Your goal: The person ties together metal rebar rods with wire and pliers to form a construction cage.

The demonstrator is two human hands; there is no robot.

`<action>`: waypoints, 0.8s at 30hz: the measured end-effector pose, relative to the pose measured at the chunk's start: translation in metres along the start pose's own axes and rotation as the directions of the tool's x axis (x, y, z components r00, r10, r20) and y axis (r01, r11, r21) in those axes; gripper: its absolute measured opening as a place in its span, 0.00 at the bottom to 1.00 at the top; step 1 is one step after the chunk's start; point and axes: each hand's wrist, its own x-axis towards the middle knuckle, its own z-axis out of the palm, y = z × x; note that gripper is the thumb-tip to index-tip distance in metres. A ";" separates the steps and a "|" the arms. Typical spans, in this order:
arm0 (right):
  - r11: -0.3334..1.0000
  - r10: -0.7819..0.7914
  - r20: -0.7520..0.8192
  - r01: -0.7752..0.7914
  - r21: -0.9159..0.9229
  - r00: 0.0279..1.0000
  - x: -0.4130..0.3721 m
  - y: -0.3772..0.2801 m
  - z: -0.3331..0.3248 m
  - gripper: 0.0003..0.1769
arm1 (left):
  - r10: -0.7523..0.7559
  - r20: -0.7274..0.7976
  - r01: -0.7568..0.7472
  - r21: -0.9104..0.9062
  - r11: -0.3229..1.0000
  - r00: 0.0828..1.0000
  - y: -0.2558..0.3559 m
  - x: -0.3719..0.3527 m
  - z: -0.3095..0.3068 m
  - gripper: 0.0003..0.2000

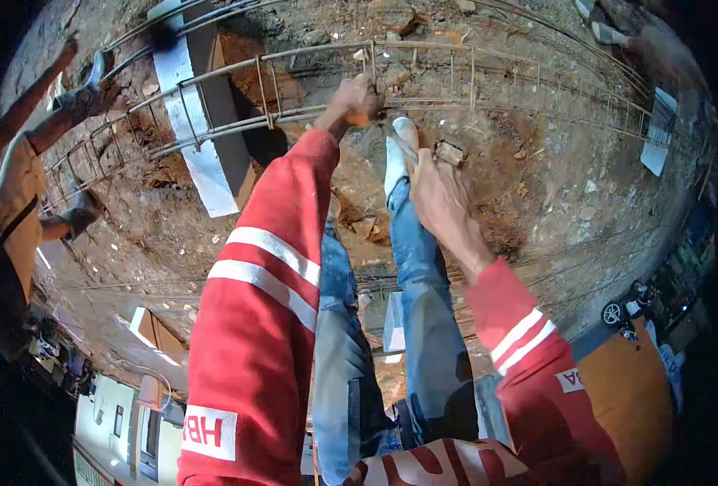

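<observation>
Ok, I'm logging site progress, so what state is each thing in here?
Long rusty steel rebar cage: lying lengthwise over the dirt, across the block.
Left hand: closed on the cage's top bar.
Right hand: open, off the cage, nothing visibly held.
Grey concrete block: lying flat beneath the cage.
Co-worker's gloved hand: on the cage.

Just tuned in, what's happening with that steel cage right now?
The person in red sleeves grips a bar of the long rebar cage with the left hand; the cage lies over dirt ground. The right hand is lower, near their shoe, off the cage. At the left edge, a co-worker has hands at the same cage.
</observation>
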 end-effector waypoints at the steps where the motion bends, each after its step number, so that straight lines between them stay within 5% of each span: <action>1: 1.000 -0.006 0.006 0.006 -0.018 1.000 -0.003 0.005 0.009 0.27 | -0.101 0.115 0.108 -0.062 0.992 0.988 0.043 0.001 -0.034 0.22; 2: 1.000 0.001 0.014 -0.001 -0.019 1.000 -0.010 0.008 0.020 0.27 | -0.175 0.175 0.194 -0.100 0.976 0.969 0.084 -0.002 -0.061 0.21; 3: 0.755 0.041 0.248 -0.193 0.626 0.968 -0.007 0.009 0.030 0.26 | -0.214 0.192 0.237 -0.108 0.966 0.958 0.103 0.002 -0.079 0.19; 4: 0.123 -0.089 0.455 -0.443 0.888 0.886 -0.013 0.010 0.044 0.25 | -0.231 0.235 0.263 -0.116 0.958 0.944 0.118 0.002 -0.092 0.18; 5: -0.530 -0.333 0.501 -0.598 0.601 0.799 -0.017 0.013 0.056 0.25 | -0.246 0.346 0.305 -0.126 0.944 0.905 0.122 0.005 -0.101 0.18; 6: -0.449 -0.369 0.530 -0.646 0.618 0.764 -0.011 0.021 0.061 0.20 | -0.252 0.450 0.343 -0.131 0.930 0.857 0.125 0.010 -0.109 0.19; 8: 0.048 0.009 0.601 -0.601 0.798 0.799 -0.009 0.011 0.039 0.17 | -0.190 0.409 0.269 -0.146 0.952 0.893 0.100 0.010 -0.087 0.19; 9: 0.560 0.181 0.499 -0.506 0.656 0.848 -0.005 0.006 0.024 0.16 | -0.167 0.383 0.240 -0.151 0.959 0.908 0.100 0.009 -0.091 0.19; 10: 0.898 0.262 0.321 -0.352 0.265 0.910 -0.001 0.005 0.014 0.16 | -0.144 0.357 0.211 -0.155 0.965 0.923 0.099 0.009 -0.094 0.19; 11: 0.955 0.130 0.054 -0.140 0.261 0.990 -0.010 0.012 0.017 0.17 | -0.072 0.386 0.133 -0.133 0.982 0.920 0.101 0.009 -0.096 0.18; 12: 0.955 0.131 0.053 -0.141 0.261 0.990 -0.008 0.010 0.015 0.17 | -0.033 0.401 0.088 -0.121 0.989 0.916 0.103 0.010 -0.096 0.18; 13: 0.991 0.117 -0.046 -0.114 0.073 0.992 -0.004 0.008 0.012 0.17 | 0.007 0.414 0.043 -0.111 0.993 0.910 0.104 0.011 -0.097 0.17; 14: 0.987 0.085 -0.138 -0.102 -0.121 0.987 -0.001 0.007 0.010 0.17 | 0.071 0.377 -0.084 0.018 0.996 0.924 0.106 0.011 -0.096 0.16; 16: 0.982 0.051 -0.072 -0.063 -0.175 0.996 -0.009 -0.010 -0.003 0.15 | 0.137 0.350 -0.198 0.146 0.969 0.927 0.116 0.012 -0.101 0.14; 18: 0.992 0.003 -0.065 0.005 0.125 0.998 -0.012 -0.006 0.017 0.14 | -0.207 0.432 0.325 -0.219 0.920 0.878 0.118 0.011 -0.106 0.14; 19: 0.764 -0.024 0.104 -0.049 0.643 0.994 -0.011 -0.011 0.016 0.16 | -0.145 0.466 0.274 -0.222 0.936 0.873 0.117 0.013 -0.108 0.15; 20: 0.110 0.089 0.504 -0.511 0.853 0.859 -0.010 -0.018 0.016 0.20 | -0.144 0.457 0.269 -0.222 0.937 0.878 0.116 0.017 -0.111 0.15; 21: 0.115 0.091 0.509 -0.517 0.848 0.856 -0.013 -0.009 0.021 0.20 | -0.190 0.491 0.340 -0.237 0.910 0.850 0.125 0.014 -0.118 0.16; 23: -0.456 -0.233 0.535 -0.577 0.678 0.812 -0.015 0.015 0.036 0.16 | -0.210 0.485 0.363 -0.246 0.899 0.849 0.127 0.011 -0.116 0.17; 24: -0.213 -0.133 0.603 -0.617 0.758 0.787 -0.013 0.006 0.027 0.17 | -0.215 0.477 0.365 -0.248 0.898 0.852 0.116 0.002 -0.106 0.17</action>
